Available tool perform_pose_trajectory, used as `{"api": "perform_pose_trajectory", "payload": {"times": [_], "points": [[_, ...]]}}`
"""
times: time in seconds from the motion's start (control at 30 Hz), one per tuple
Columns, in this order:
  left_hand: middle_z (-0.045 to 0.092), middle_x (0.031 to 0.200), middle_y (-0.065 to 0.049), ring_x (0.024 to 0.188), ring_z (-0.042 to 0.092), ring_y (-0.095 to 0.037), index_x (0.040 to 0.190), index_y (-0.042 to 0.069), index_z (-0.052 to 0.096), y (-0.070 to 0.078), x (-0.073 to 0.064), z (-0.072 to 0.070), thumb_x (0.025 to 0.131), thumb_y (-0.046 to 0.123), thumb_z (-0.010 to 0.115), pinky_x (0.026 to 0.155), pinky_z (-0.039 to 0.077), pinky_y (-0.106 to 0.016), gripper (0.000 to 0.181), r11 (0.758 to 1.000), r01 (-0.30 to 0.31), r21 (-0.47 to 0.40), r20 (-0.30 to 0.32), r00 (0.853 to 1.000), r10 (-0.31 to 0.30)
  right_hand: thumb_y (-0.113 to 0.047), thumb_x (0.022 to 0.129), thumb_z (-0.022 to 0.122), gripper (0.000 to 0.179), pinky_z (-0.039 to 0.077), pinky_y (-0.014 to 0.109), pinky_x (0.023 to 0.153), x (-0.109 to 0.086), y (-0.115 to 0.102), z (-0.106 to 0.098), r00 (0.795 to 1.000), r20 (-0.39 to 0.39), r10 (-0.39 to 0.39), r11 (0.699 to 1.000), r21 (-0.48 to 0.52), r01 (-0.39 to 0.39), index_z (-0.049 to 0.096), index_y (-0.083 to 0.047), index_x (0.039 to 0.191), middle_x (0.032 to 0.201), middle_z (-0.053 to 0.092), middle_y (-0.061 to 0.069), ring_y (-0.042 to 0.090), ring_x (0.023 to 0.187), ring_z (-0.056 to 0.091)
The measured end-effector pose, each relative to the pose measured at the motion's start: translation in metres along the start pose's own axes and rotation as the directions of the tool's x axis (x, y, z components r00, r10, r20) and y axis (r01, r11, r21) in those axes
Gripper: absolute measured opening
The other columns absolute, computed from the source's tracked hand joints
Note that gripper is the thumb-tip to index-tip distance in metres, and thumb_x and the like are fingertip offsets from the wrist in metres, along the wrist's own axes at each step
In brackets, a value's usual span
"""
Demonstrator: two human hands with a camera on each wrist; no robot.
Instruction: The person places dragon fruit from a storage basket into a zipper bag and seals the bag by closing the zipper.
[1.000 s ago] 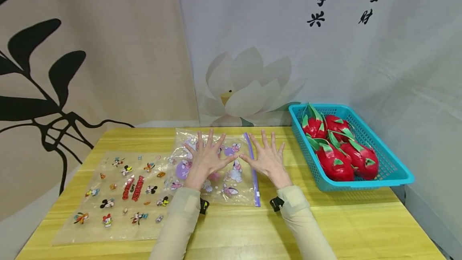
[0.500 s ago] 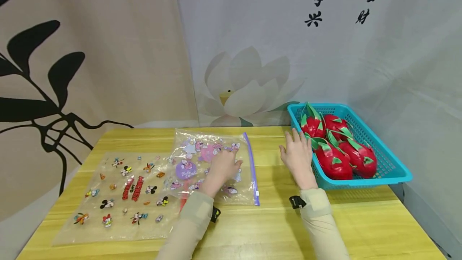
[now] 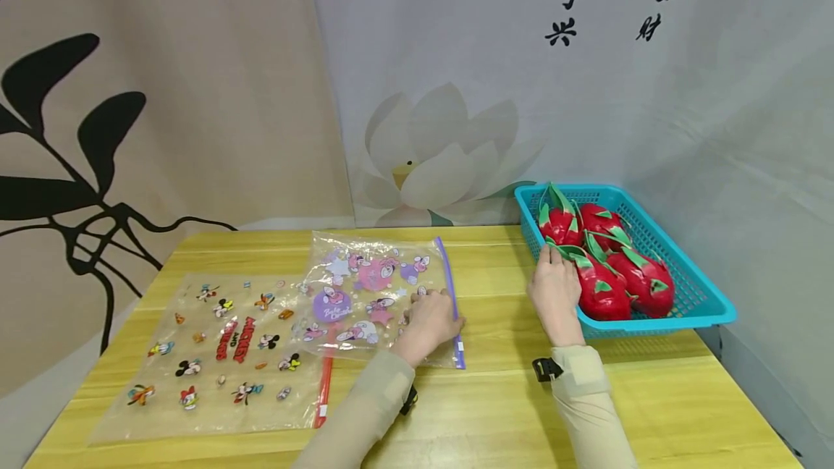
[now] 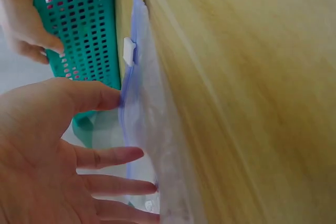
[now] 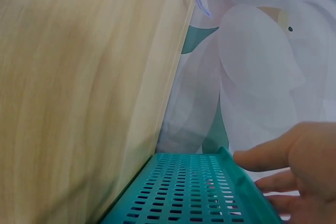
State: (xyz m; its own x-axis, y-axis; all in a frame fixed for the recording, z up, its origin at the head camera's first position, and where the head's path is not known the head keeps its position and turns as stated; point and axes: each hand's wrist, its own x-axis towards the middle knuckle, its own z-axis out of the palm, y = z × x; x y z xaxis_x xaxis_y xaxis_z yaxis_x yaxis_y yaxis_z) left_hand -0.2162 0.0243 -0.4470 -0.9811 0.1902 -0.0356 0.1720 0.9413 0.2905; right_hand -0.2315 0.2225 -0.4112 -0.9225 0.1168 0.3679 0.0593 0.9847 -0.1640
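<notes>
A clear zip bag with pink and purple cartoon prints (image 3: 374,277) lies flat, its purple zip edge to the right. My left hand (image 3: 430,320) is over its right part; in the left wrist view the thumb tip meets the purple zip strip (image 4: 125,90) and the fingers are spread, touching the bag. At the left side of the blue-green basket (image 3: 700,310), my right hand (image 3: 555,292) reaches to the rim, fingertips close to the red dragon fruits (image 3: 604,295) with green leaves. The right wrist view shows the thumb (image 5: 262,156) right at the rim, fingers lightly bent.
A second clear zip bag with a red zip edge and cartoon mouse prints (image 3: 244,382) lies to the left, partly under the purple-edged bag. A wooden table (image 3: 482,418) carries everything. Behind it hangs a cloth backdrop (image 3: 417,56) with a lotus and black leaves.
Both hands, spread side by side over the bag a second ago, have separated. The left has shifted right and down towards the purple zip edge; the right has moved right to the basket's side.
</notes>
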Motion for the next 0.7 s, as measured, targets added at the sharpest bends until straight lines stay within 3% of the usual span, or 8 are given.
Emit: {"api": "perform_pose_trajectory", "payload": {"times": [0.13, 0.27, 0.43, 0.6, 0.7], "points": [[0.064, 0.082, -0.013, 0.093, 0.057, -0.043, 0.078, 0.006, 0.06, -0.004, 0.001, -0.004, 0.08, 0.031, 0.071, 0.066, 0.054, -0.058, 0.027, 0.997, -0.003, -0.076, 0.046, 0.999, 0.006, -0.005, 0.09, 0.053, 0.047, 0.044, 0.052, 0.102, -0.001, 0.001, 0.002, 1.0, -0.025, -0.019, 1.0, -0.015, 0.019, 0.045, 0.012, 0.132, 0.131, 0.052, 0.03, 0.048, 0.11, 0.055], [0.059, 0.065, -0.008, 0.07, 0.055, -0.029, 0.058, 0.01, 0.052, -0.009, 0.001, -0.009, 0.081, 0.022, 0.068, 0.051, 0.05, -0.037, 0.03, 0.991, -0.017, -0.136, 0.064, 0.998, 0.026, -0.005, 0.089, 0.054, 0.046, 0.047, 0.051, 0.098, -0.003, 0.002, 0.002, 0.998, -0.053, -0.036, 0.999, -0.014, 0.035, 0.046, 0.012, 0.131, 0.13, 0.052, 0.03, 0.047, 0.108, 0.056], [0.053, 0.052, -0.002, 0.044, 0.045, -0.012, 0.054, 0.012, 0.048, -0.014, -0.001, -0.012, 0.081, 0.013, 0.066, 0.038, 0.037, -0.019, 0.033, 0.978, -0.037, -0.205, 0.061, 0.997, 0.05, -0.007, 0.089, 0.055, 0.048, 0.05, 0.052, 0.092, -0.006, 0.0, 0.001, 0.999, -0.038, -0.023, 1.0, 0.006, 0.023, 0.045, 0.011, 0.133, 0.134, 0.049, 0.032, 0.047, 0.112, 0.055], [0.05, 0.052, 0.0, 0.042, 0.041, -0.009, 0.057, 0.011, 0.051, -0.017, -0.002, -0.014, 0.082, 0.013, 0.065, 0.037, 0.034, -0.017, 0.029, 0.966, -0.015, -0.26, 0.063, 0.997, 0.033, -0.009, 0.089, 0.056, 0.047, 0.049, 0.055, 0.092, -0.008, -0.003, 0.0, 1.0, 0.0, 0.001, 1.0, 0.023, -0.001, 0.048, 0.008, 0.133, 0.139, 0.044, 0.032, 0.046, 0.118, 0.05], [0.048, 0.052, 0.001, 0.042, 0.04, -0.009, 0.059, 0.01, 0.051, -0.021, -0.001, -0.015, 0.083, 0.014, 0.065, 0.037, 0.033, -0.017, 0.028, 0.958, -0.022, -0.287, 0.06, 0.997, 0.041, -0.009, 0.087, 0.061, 0.046, 0.048, 0.054, 0.095, -0.01, -0.004, 0.001, 1.0, -0.017, -0.017, 1.0, 0.015, 0.017, 0.052, 0.009, 0.128, 0.138, 0.043, 0.033, 0.046, 0.119, 0.049]]}}
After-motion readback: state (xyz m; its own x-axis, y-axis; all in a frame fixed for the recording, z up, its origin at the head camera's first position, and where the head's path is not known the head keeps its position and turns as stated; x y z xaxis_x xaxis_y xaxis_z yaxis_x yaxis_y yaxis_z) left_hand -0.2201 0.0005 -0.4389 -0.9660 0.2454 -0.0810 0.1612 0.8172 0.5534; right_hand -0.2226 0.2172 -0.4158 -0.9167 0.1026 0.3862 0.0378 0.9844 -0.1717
